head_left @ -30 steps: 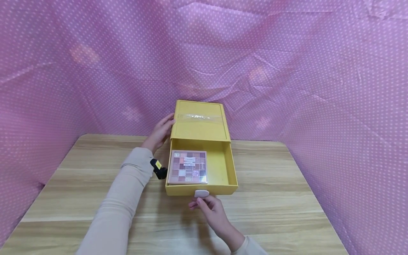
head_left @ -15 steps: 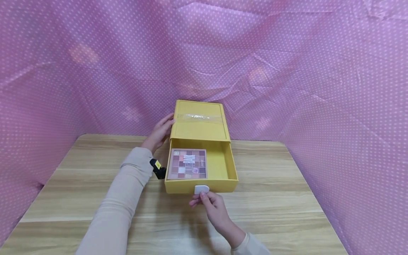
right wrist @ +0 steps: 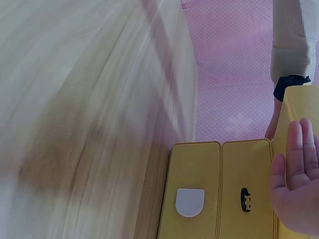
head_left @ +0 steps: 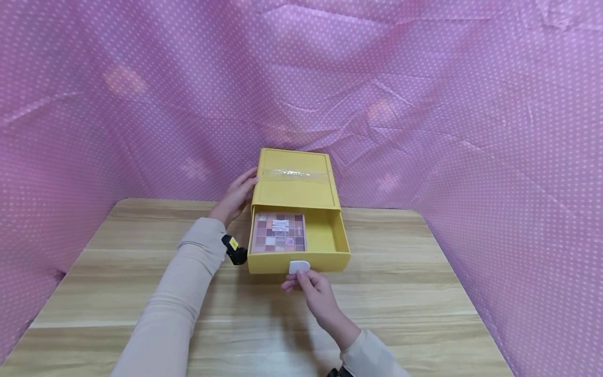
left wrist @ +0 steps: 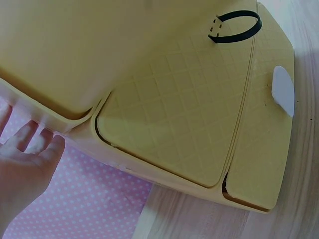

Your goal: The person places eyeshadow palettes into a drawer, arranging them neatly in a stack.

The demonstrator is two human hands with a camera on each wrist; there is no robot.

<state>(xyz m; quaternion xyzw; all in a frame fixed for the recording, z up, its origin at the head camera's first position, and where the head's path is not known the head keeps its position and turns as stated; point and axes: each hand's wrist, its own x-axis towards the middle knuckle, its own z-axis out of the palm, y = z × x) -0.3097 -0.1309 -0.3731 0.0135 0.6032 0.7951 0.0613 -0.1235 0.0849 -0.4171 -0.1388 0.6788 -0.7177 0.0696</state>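
Note:
A yellow drawer unit stands on the table, its top drawer partly pulled out. Flat against the drawer's left side lies an eyeshadow palette with a clear lid. On the drawer front, my right hand pinches the lower edge of the white pull tab, thumb in front. In the right wrist view several fingers of that hand are straight, while its thumb is out of view. My left hand rests against the unit's left side with fingers extended.
Below the open drawer sit two closed drawers, one with a black loop handle, the other with a white tab. Clear tape crosses the unit's top. A wooden table surrounds it, and pink dotted cloth hangs behind.
The top drawer has slid partway back into the unit, carrying the palette with it. My right hand has moved forward along with the tab. My left hand has stayed in place.

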